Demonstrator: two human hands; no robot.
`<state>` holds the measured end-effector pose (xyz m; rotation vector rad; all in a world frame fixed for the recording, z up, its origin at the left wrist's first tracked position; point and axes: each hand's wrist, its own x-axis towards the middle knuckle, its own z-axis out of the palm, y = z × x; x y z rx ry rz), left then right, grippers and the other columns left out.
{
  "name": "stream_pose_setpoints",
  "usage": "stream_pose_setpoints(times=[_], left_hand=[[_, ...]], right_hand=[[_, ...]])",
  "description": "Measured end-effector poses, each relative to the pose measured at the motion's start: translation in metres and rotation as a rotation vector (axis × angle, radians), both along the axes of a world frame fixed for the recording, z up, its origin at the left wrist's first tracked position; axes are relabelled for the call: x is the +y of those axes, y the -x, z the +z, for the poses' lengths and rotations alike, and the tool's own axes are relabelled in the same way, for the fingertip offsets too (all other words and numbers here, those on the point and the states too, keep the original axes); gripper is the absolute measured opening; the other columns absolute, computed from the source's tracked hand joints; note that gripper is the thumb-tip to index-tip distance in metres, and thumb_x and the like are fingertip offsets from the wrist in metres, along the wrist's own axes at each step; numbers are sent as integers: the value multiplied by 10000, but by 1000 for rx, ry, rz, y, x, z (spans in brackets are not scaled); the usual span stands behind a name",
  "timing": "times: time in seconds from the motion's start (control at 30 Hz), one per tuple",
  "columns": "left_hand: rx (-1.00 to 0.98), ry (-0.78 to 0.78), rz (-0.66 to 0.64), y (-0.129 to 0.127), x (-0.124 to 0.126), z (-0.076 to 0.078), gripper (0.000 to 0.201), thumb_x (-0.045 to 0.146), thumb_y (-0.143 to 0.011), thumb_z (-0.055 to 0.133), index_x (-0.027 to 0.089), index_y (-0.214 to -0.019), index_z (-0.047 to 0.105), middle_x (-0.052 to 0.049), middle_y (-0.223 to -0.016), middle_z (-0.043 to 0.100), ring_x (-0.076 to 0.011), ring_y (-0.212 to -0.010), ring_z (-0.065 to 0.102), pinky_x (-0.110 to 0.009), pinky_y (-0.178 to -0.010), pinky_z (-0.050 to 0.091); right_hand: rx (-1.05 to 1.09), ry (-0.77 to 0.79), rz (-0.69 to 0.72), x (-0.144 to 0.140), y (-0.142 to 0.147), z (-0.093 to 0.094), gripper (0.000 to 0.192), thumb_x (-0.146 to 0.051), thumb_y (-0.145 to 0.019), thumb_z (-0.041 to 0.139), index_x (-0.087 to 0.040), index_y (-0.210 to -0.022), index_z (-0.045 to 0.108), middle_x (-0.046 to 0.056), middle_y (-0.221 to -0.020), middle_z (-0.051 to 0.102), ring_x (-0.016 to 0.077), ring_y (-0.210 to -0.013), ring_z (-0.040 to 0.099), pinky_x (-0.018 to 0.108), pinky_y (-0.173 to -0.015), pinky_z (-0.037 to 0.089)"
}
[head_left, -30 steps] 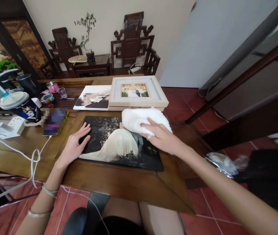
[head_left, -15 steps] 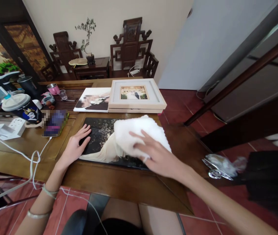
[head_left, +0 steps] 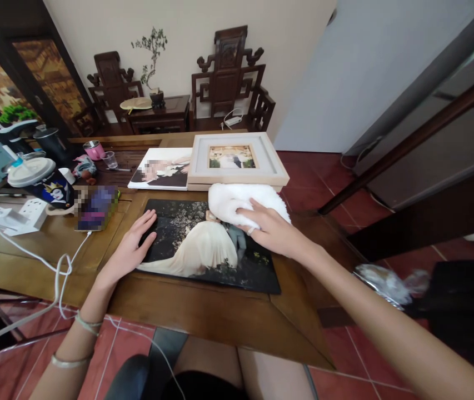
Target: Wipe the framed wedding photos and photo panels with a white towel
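Observation:
A dark wedding photo panel (head_left: 203, 250) lies flat on the wooden table, showing a pale gown against a black ground. My left hand (head_left: 139, 241) rests on the panel's left edge with fingers stretched out, holding nothing. Under my right hand (head_left: 268, 228) is a fluffy white cloth (head_left: 240, 199), bunched and pressed on the panel's far right corner. The cloth hides that corner and reaches the front of the wooden picture frame (head_left: 237, 180) behind it. Fingers of the right hand are partly sunk in the cloth.
Beside the picture frame lies a white-edged photo print (head_left: 161, 169). To the left are a phone (head_left: 96, 208) on a charging cable, a power strip (head_left: 28, 216), a lidded drink cup (head_left: 39, 175) and a pink cup (head_left: 94, 150). The table (head_left: 203, 316) ends at the right.
My right hand has moved the white cloth away from me, from the panel's middle right to its far corner, uncovering the gown and lower right part. The left hand stays put.

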<state>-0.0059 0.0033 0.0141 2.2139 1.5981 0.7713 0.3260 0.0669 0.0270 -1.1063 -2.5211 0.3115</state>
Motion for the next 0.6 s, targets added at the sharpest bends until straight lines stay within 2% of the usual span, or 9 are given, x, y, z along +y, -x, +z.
stream_pose_setpoints(times=[0.07, 0.13, 0.23, 0.33, 0.4, 0.5, 0.6], left_hand=[[-3, 18, -13, 1, 0, -1, 517, 430, -957, 375, 175, -1404, 417, -90, -1525, 322, -224, -1420, 257, -452, -1172, 198], [-15, 38, -18, 3, -1, -2, 518, 426, -960, 367, 188, -1418, 393, -81, -1538, 295, -218, -1431, 227, -452, -1178, 175], [-33, 63, -15, 3, -1, -2, 518, 411, -968, 351, 189, -1435, 362, -74, -1548, 273, -205, -1437, 207, -433, -1185, 157], [-6, 51, -8, 3, -1, -3, 511, 404, -976, 329, 189, -1438, 356, -75, -1546, 279, -207, -1432, 218, -431, -1186, 164], [30, 30, -9, 2, -1, -3, 508, 402, -978, 321, 190, -1438, 356, -79, -1541, 288, -214, -1429, 224, -440, -1184, 174], [68, 18, -13, 1, 0, -3, 508, 395, -981, 313, 181, -1440, 350, -90, -1543, 280, -221, -1428, 223, -449, -1182, 179], [75, 15, -16, 1, 0, -3, 510, 393, -980, 314, 177, -1440, 349, -94, -1543, 280, -226, -1427, 228, -451, -1181, 182]], right_hand=[[-3, -32, 18, 3, 2, -3, 314, -131, -851, 415, -188, -1087, 615, 114, -1290, 589, 322, -1321, 410, 574, -1058, 350], [-9, -66, 73, -7, 4, -5, 337, -76, -806, 415, -162, -1060, 619, 143, -1290, 585, 303, -1359, 353, 575, -1104, 279], [6, -87, 148, -43, 6, -6, 396, -20, -707, 424, -144, -1025, 625, 165, -1345, 538, 288, -1387, 300, 577, -1134, 210], [10, -54, 248, -83, 6, 0, 440, -3, -629, 420, -148, -986, 634, 139, -1430, 456, 287, -1402, 263, 585, -1140, 192], [0, -20, 316, -100, 4, 5, 457, -7, -590, 423, -153, -965, 641, 121, -1433, 457, 283, -1406, 250, 579, -1144, 190], [-5, -2, 335, -100, 2, 8, 499, -5, -584, 422, -155, -1008, 639, 119, -1422, 472, 263, -1395, 285, 545, -1147, 221], [-6, -38, 257, -70, -1, 6, 460, -8, -666, 408, -145, -1045, 631, 149, -1399, 491, 264, -1357, 364, 528, -1133, 267]])
